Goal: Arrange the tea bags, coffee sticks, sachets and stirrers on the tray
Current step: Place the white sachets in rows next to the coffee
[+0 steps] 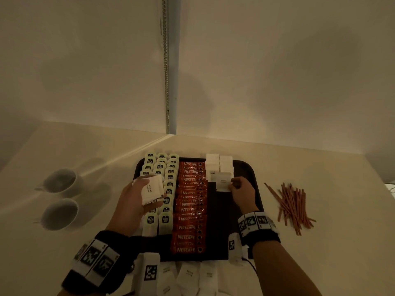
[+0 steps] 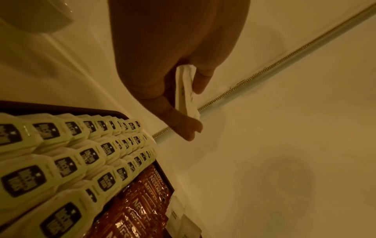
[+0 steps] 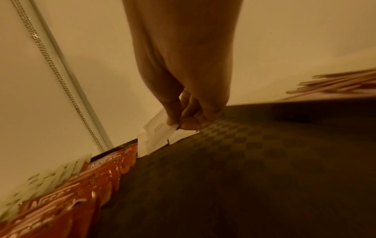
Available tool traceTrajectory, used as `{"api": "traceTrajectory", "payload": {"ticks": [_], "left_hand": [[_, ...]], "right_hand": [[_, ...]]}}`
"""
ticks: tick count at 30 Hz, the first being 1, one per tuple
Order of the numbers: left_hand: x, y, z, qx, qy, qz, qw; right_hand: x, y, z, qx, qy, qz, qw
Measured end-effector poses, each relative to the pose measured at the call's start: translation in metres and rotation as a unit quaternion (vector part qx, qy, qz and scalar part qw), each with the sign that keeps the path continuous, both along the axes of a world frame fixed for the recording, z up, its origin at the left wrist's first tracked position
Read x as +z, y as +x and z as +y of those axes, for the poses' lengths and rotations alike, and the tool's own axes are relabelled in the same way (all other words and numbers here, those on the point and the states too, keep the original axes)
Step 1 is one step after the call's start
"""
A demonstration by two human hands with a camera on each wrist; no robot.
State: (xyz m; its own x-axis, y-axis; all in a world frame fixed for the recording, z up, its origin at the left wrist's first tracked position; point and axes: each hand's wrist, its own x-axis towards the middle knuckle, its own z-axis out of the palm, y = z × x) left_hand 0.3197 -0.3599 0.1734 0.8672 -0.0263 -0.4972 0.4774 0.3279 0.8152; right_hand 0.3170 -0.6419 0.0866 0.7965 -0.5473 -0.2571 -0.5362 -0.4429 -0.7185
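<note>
One sugar sachet (image 1: 223, 184) pinched in right hand (image 1: 242, 194), going down in tray (image 1: 252, 174) far-right corner rows. Left hand (image 1: 136, 197) grips spare sachet stack (image 1: 152, 190) over tea bags (image 1: 160, 167). Overlap previous sachet evenly, edge parallel to coffee sticks (image 1: 190, 206). Stirrers (image 1: 291, 206) wait off tray's right edge.

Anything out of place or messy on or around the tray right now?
The stirrers lie in a loose, crisscrossed heap on the counter right of the tray, not on it. Several white sachets lie off its near edge. Tea bags and coffee sticks sit in tidy rows.
</note>
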Motion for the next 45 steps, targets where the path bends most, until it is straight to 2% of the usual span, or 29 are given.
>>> {"api": "traceTrajectory", "payload": {"ticks": [9, 17, 21, 23, 25, 28, 30, 34, 36, 38, 41, 45], "left_hand": [[0.000, 0.009, -0.003, 0.009, -0.005, 0.023, 1.000], [0.001, 0.011, 0.000, 0.005, -0.085, 0.045, 0.995], [-0.002, 0.014, -0.002, 0.014, -0.087, 0.059, 0.994], [-0.004, 0.017, -0.005, 0.011, -0.065, 0.061, 0.996], [-0.003, 0.020, -0.008, -0.006, -0.046, 0.051, 0.998], [0.004, 0.023, -0.013, -0.045, -0.017, 0.018, 0.999], [0.009, 0.023, -0.017, -0.081, 0.018, -0.010, 0.996], [0.016, 0.022, -0.021, -0.077, 0.008, -0.019, 0.997], [0.018, 0.022, -0.020, -0.057, -0.019, -0.020, 0.998], [0.018, 0.022, -0.018, -0.050, -0.021, -0.045, 0.998], [0.019, 0.020, -0.019, -0.033, 0.016, -0.087, 0.996], [0.024, 0.019, -0.022, -0.031, 0.090, -0.145, 0.985]], "right_hand": [[-0.013, 0.028, 0.010, -0.012, 0.023, 0.012, 1.000], [-0.018, 0.040, 0.015, -0.035, 0.002, 0.038, 0.999], [-0.007, 0.040, 0.020, -0.028, -0.012, 0.003, 1.000], [0.013, 0.040, 0.034, 0.020, 0.010, -0.064, 0.998], [0.043, 0.038, 0.054, 0.122, 0.070, -0.110, 0.984], [0.080, 0.031, 0.087, 0.286, 0.132, -0.103, 0.943], [0.090, 0.028, 0.100, 0.327, 0.128, -0.130, 0.927], [0.094, 0.025, 0.104, 0.282, 0.155, -0.173, 0.931], [0.096, 0.021, 0.100, 0.240, 0.226, -0.165, 0.930], [0.097, 0.016, 0.098, 0.202, 0.320, -0.146, 0.914], [0.096, 0.008, 0.100, 0.189, 0.390, -0.112, 0.894], [0.095, -0.001, 0.102, 0.185, 0.381, -0.116, 0.898]]}}
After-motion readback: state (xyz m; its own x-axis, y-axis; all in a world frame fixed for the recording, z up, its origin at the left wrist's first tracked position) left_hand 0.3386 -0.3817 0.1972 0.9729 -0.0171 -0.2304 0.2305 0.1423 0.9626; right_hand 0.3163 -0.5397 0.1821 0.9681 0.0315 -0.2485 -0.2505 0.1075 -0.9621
